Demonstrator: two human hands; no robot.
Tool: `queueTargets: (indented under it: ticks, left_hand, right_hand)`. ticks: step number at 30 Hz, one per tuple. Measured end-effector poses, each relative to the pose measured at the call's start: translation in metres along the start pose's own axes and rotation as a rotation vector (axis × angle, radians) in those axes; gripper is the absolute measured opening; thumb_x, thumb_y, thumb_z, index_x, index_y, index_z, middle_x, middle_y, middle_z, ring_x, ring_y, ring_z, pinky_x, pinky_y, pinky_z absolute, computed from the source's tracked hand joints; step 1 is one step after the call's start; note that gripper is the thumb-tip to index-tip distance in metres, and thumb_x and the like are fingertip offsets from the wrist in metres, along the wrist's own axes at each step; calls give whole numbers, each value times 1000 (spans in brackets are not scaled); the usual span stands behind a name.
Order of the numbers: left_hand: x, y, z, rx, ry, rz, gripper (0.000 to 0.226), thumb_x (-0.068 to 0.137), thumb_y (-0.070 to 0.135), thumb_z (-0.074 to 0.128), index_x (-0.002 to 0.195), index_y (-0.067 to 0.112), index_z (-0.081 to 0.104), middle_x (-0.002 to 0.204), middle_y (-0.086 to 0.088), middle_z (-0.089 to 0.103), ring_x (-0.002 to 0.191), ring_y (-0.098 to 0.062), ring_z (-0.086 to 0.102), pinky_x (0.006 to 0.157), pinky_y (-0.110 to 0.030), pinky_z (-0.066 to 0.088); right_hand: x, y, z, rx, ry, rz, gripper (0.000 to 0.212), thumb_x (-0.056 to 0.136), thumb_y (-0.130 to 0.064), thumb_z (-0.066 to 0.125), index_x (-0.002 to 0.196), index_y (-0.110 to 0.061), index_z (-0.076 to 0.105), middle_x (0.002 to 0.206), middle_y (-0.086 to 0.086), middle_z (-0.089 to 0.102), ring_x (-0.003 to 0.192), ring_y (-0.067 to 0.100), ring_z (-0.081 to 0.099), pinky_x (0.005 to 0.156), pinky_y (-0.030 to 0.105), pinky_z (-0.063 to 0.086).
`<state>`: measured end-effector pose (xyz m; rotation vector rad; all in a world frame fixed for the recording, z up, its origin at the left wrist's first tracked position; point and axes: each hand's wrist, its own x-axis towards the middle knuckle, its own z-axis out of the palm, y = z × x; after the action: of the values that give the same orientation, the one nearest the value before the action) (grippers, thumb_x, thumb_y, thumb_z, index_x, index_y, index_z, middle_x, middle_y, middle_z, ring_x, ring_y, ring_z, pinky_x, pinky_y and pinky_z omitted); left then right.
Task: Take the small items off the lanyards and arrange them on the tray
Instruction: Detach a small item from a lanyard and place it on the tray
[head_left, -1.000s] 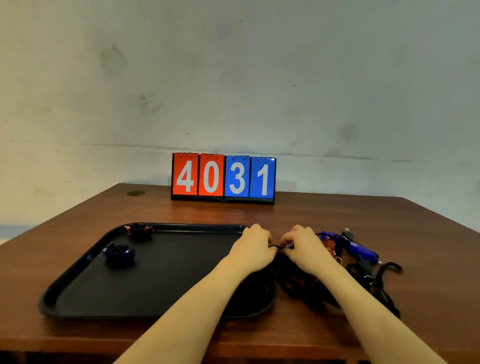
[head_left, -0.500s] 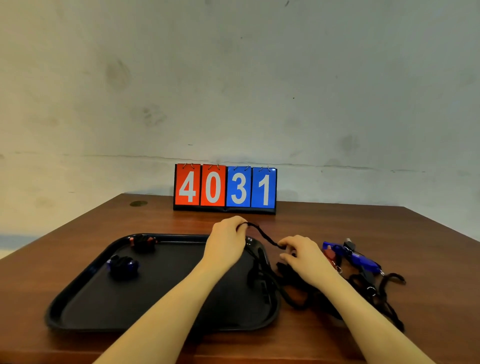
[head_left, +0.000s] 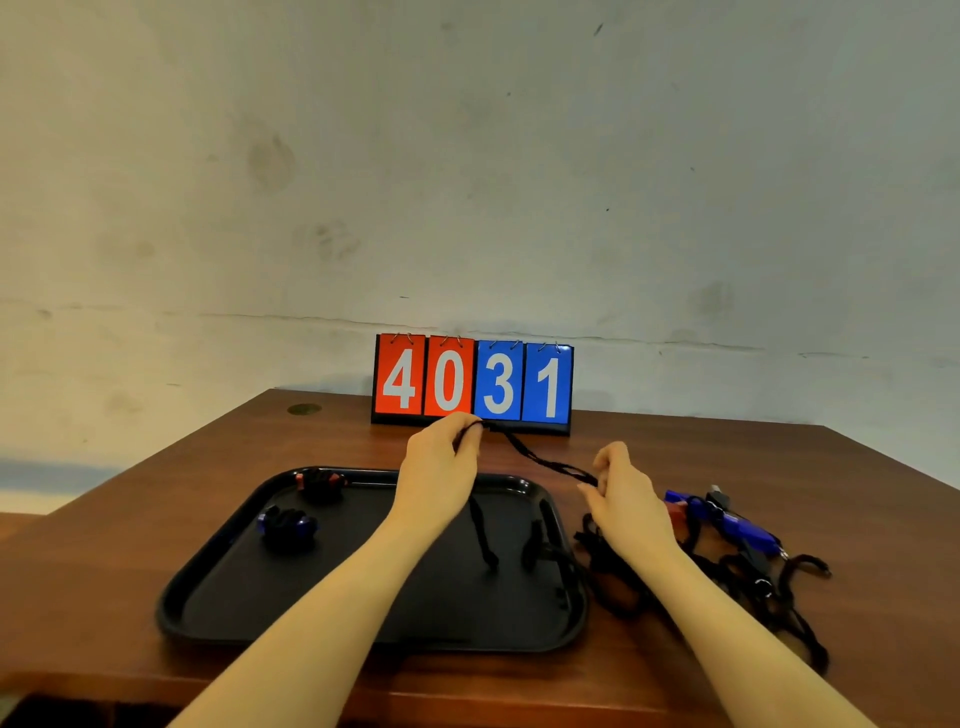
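Left hand is pinching one end of a black lanyard cord at its fingertips, raised above the far edge of the tray; right hand is pinching the same cord lower down, just right of the tray's rim; the cord is running taut and sloping between the two grips, both clenched on it; loose black ends are hanging from under the left hand down to the tray floor, and whether a small item is riding on them is not clear at this resolution.

Tray, black, is sitting on the desk in front of the person; two small items are lying in its far-left corner, a blue one and, behind it, a red-and-black one, near each other but apart; judged as two items done.

To the right of the tray, a tangled pile of lanyards is resting on the desk with a blue item and a red piece beside the right wrist, seemingly not yet detached; judged as the larger share of the work remaining, the current cord being mid-removal.

A flip scoreboard reading 4031 is standing at the desk's back edge.
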<state>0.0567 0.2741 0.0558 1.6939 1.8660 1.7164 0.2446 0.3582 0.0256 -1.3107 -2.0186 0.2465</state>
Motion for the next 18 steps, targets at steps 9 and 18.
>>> queueTargets:
  ticks: [9,18]
  left_hand:
    - [-4,2,-9,0,32,26,17,93,22,52,106,17,62,99,4,63,86,-4,56,68,-3,37]
    - [-9,-2,-12,104,-146,28,18,93,24,50,101,24,65,91,12,62,83,-5,56,78,-21,47]
  right_hand:
    - [-3,-6,2,-290,-232,20,23,95,-32,46,97,-18,64,86,-1,64,78,17,62,67,32,55]
    - [7,-44,-27,675,-132,130,38,91,6,37,100,-15,67,90,2,71,93,24,63,82,31,51]
